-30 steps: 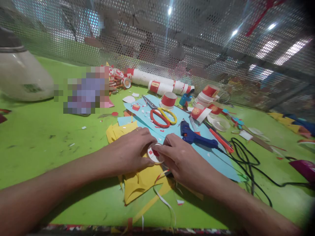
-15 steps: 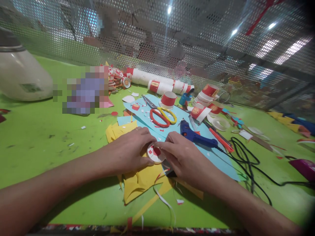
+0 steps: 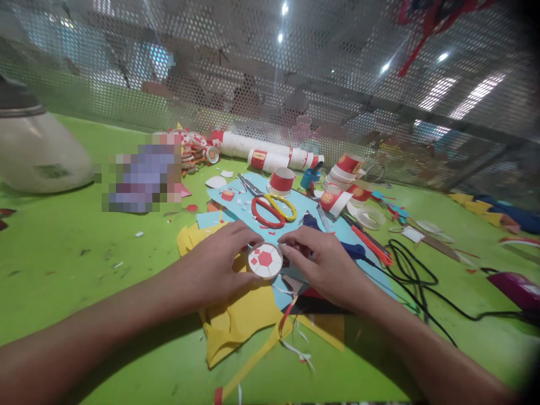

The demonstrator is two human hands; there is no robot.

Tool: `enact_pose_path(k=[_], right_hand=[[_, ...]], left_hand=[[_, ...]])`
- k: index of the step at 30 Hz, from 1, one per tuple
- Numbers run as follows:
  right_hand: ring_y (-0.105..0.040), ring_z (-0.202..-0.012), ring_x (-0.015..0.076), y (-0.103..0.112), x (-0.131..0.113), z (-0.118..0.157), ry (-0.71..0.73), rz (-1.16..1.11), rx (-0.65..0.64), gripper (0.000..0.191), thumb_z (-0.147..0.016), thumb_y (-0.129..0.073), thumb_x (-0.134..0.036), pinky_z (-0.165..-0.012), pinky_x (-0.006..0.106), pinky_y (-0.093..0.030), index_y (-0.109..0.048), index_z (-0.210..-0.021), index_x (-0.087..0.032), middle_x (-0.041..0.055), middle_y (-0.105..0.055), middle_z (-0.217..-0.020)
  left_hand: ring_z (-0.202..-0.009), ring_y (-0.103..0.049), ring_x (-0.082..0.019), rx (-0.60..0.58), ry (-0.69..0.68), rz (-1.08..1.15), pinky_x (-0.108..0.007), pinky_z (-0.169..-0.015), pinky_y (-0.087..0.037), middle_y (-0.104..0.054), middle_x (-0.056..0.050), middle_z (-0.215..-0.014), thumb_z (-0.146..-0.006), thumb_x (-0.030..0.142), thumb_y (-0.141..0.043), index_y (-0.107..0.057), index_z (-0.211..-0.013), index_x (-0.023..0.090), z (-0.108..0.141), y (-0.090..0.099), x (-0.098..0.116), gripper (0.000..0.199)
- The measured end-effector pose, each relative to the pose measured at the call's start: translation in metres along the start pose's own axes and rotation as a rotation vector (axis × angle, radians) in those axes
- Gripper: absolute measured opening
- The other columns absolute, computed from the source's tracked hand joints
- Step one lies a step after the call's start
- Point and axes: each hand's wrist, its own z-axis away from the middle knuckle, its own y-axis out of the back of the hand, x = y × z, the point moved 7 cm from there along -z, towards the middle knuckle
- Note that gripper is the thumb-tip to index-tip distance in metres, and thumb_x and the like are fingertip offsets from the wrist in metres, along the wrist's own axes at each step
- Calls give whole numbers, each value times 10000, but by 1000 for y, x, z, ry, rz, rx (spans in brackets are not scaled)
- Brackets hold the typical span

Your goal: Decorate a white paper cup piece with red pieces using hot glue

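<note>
My left hand grips a small round white paper disc by its left side, thumb below and fingers above. A red hexagon sits in the disc's middle, with smaller red patches at its left and thin dark lines around. Close to the disc's upper right edge, my right hand has thumb and forefinger pinched together; whatever is between them is too small to make out. Beneath the hands lie yellow paper and light blue paper. Curled red and white paper strips lie below the disc.
Scissors and a blue hot glue gun lie beyond my hands, beside an orange-red cutter. Paper cups and a long cup stack stand behind. Black cable loops at right. A mesh screen borders the table.
My right fingers have drawn back from over the disc to its right edge, so its whole patterned face now shows. The left hand keeps its grip. The view has shifted slightly.
</note>
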Motion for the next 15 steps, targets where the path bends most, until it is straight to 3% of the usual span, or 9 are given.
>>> enact_pose_path(k=[4,7,15], right_hand=[[-598,-771,177,-4,3,1,-86,-199,-65,215,-912,-515,-245,-694,309,-443,-676,-1000,-131,72,-695,-871],[-597,-707,176,-10,6,1,-145,-360,-128,280,-912,-495,-281,-638,308,-454,-645,-1080,-114,61,-682,-787],[-544,-589,137,-15,9,2,-182,-502,-91,284,-872,-514,-293,-546,271,-437,-638,-1045,-106,15,-605,-646]], left_hand=[[-946,-531,-201,93,-72,46,-332,-801,-442,-561,-47,-1020,-771,272,-690,-585,-1056,188,0,6,3,316],[-957,-532,-196,137,-97,55,-333,-810,-445,-558,-42,-1034,-785,263,-685,-574,-1062,211,1,8,5,302],[-902,-555,-196,139,-40,98,-329,-749,-467,-585,-44,-1042,-789,251,-650,-522,-1065,217,3,4,6,306]])
